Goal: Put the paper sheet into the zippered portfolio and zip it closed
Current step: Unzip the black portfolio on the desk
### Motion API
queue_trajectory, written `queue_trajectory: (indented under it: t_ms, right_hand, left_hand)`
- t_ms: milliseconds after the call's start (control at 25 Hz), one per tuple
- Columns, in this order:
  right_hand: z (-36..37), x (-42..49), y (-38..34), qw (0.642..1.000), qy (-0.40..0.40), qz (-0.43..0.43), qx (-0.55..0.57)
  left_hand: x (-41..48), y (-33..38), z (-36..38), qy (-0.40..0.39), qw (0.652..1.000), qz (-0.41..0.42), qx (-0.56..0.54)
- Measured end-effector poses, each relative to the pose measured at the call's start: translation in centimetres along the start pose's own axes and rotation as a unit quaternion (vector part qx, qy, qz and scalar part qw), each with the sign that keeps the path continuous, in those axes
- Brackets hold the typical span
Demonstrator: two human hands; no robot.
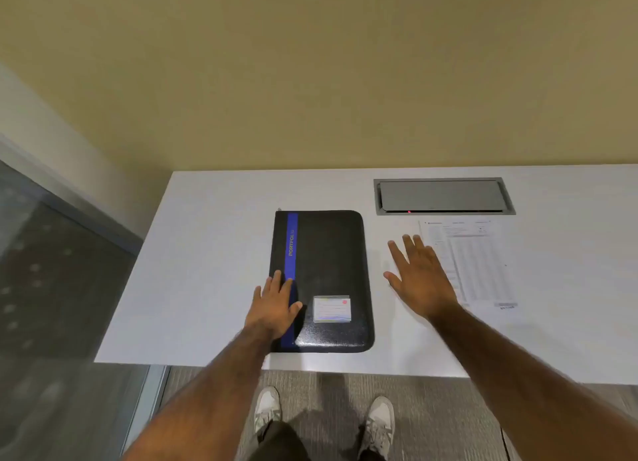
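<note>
Head view: black zippered portfolio [322, 281] lies flat and closed on the white surface [214, 270], near its front edge, blue stripe [291, 239] down its left side, card label [331, 308] at lower right of the cover. Left hand [274, 310] rests palm-down on the portfolio's lower left, over the stripe, fingers [276, 281] slightly apart, gripping nothing. Paper sheet [480, 264] lies flat on the surface to the right of the portfolio, apart from it. Right hand [423, 277] is open, fingers [397, 253] spread, over the sheet's left edge; contact with paper not clear. Recessed metal cable hatch [443, 195] sits behind the sheet. Shoes [379, 422] visible on carpet below.
</note>
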State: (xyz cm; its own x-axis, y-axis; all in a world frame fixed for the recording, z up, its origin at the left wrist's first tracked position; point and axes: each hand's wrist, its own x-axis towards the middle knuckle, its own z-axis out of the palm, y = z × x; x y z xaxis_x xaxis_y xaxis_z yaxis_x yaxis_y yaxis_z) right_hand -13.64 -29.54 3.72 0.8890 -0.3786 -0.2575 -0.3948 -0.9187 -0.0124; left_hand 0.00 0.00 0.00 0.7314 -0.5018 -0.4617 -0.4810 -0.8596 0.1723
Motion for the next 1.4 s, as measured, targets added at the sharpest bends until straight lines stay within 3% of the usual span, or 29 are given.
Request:
queue_trajectory:
  t_ms: [160, 360, 560, 680, 880, 1040, 1200, 1400]
  right_hand:
    - [2.6, -0.9, -0.2, 0.997, -0.075, -0.001, -0.008]
    - [4.3, 0.1, -1.6, 0.958, -0.273, 0.029, 0.083]
    - [2.7, 3.4, -3.6, 0.941, -0.237, 0.109, 0.216]
    - [0.4, 6.6, -5.2, 0.91, -0.201, 0.143, 0.335]
    - [-1.1, 12.6, -5.1, 0.781, -0.176, 0.211, 0.561]
    - [0.8, 15.8, -3.9, 0.711, -0.165, 0.251, 0.636]
    - [1.0, 18.1, -3.1, 0.684, -0.153, 0.288, 0.652]
    - [1.0, 20.3, -1.9, 0.619, -0.16, 0.312, 0.702]
  left_hand:
    - [-0.9, 0.1, 1.0, -0.059, 0.998, 0.003, 0.009]
    - [0.3, -1.3, 2.2, -0.049, 0.998, 0.029, -0.005]
    - [3.3, -2.5, 0.9, -0.036, 0.996, 0.075, -0.017]
    - [6.0, -3.3, -1.5, -0.006, 0.997, 0.048, -0.061]
    - [15.3, -3.9, -6.8, 0.095, 0.962, -0.099, -0.235]
    - [21.7, -4.6, -9.5, 0.088, 0.945, -0.172, -0.262]
    - [25.6, -3.8, -11.2, 0.053, 0.954, -0.175, -0.236]
    - [27.6, -3.0, -11.6, 0.016, 0.957, -0.204, -0.205]
